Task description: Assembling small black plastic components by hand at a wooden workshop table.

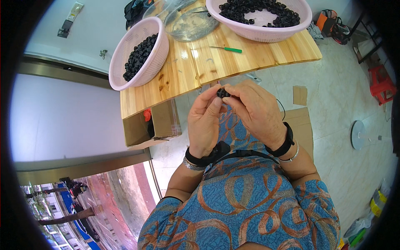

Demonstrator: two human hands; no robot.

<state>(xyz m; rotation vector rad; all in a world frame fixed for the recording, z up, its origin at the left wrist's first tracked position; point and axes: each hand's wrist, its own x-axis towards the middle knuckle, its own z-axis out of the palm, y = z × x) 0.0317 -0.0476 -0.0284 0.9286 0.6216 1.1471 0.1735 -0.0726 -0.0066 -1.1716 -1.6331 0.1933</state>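
Both hands pinch one small black part just below the bench edge.

Left hand and right hand press fingertips together around the black part; turning it slowly between the thumbs would likely keep the grip sure. Its long axis and facing are too small to tell. Two pink baskets of similar parts sit on the bench.
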